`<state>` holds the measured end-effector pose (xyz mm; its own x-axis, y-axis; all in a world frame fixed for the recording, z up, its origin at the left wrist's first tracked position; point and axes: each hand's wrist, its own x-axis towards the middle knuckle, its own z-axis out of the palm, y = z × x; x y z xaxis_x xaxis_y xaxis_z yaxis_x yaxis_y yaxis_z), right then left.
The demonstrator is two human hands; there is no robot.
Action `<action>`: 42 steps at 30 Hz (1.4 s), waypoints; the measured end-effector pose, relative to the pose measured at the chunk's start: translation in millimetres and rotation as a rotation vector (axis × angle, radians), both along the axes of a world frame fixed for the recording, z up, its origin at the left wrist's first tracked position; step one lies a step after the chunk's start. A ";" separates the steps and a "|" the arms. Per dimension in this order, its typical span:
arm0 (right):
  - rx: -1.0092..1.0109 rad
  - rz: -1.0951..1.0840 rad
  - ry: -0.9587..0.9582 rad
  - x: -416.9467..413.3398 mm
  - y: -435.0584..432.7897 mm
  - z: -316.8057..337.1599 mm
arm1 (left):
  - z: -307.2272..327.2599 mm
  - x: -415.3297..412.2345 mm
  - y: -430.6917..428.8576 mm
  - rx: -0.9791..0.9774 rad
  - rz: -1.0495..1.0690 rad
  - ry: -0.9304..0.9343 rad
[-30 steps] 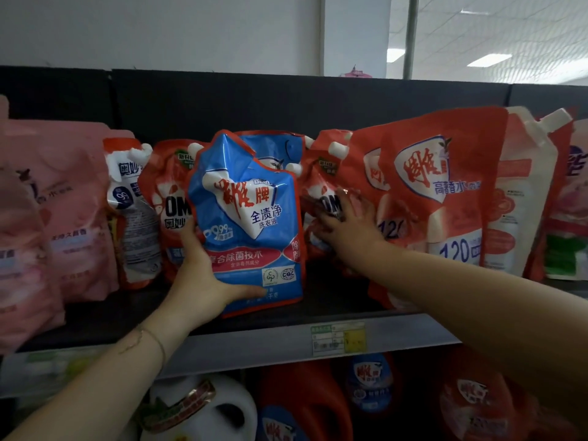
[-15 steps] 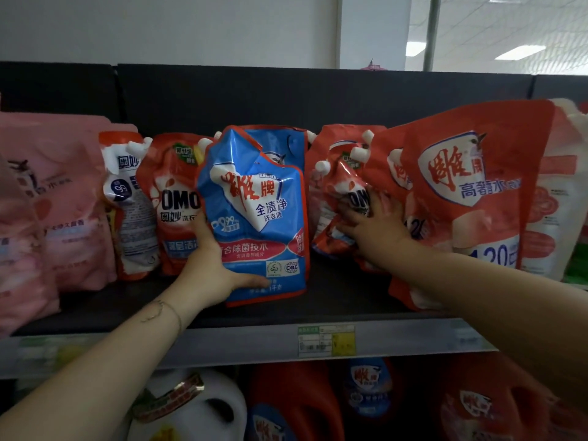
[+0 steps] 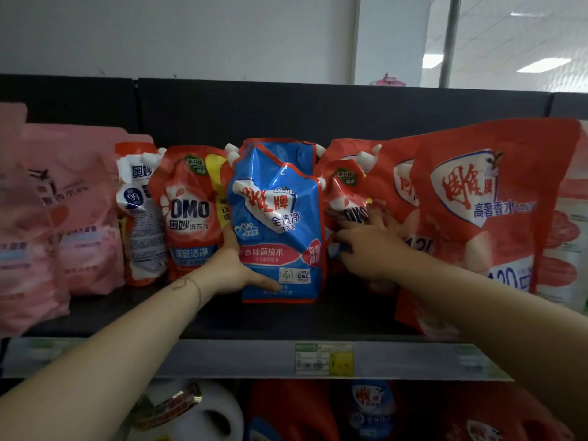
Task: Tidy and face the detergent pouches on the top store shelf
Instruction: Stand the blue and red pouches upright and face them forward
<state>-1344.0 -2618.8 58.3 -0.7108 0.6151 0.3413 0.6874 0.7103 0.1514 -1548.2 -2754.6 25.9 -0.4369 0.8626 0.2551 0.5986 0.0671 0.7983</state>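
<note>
**on the top shelf: blue pouch held upright, red neighbours leaning**

at the middle of the top shelf (image 3: 222, 323) the blue pouch (image 3: 276, 224) stood on its base, set back from the front lip, between the omo pouch (image 3: 191, 214) and the small red pouch (image 3: 346, 198). its long axis ran vertical, its printed face looked out toward the aisle, and its crumpled top sagged a little forward. a second blue pouch (image 3: 280, 146) stood directly behind it.

the left hand (image 3: 232, 268) gripped the blue pouch at its lower left edge, thumb laid across the front and fingers tucked behind. the right hand (image 3: 372, 246) was spread nearly flat, fingers stretched against the small red pouch. whether its thumb pinched anything could not be told.

the likeliest trouble lay on the right. the small red pouch was tilted and seemed to rest on that hand, so lifting it away could have let the pouch slump against the blue one. the large red pouch (image 3: 483, 211) leaned, with its lower corner near the shelf's front edge. a nudge from the forearm might have slid it off. letting go of the soft, top-heavy blue pouch too soon might have folded it forward, hiding its face.
</note>
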 end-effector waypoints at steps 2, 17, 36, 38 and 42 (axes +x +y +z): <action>-0.034 0.139 0.162 -4.2 -4.1 6.8 | 3.8 -5.2 -2.8 0.055 -0.058 -0.067; -0.933 0.195 1.157 -54.3 -13.6 54.1 | 51.9 -23.6 8.0 0.589 -0.138 -0.808; -0.471 0.293 1.387 -41.8 -14.5 35.8 | 72.8 -28.9 -0.4 0.850 0.249 -0.219; -0.328 0.277 1.331 -37.9 -14.9 32.5 | 66.1 -30.8 -13.7 0.806 0.292 -0.054; 0.075 0.382 0.935 -20.9 -33.8 14.0 | 36.8 -26.9 -37.3 0.684 0.236 0.468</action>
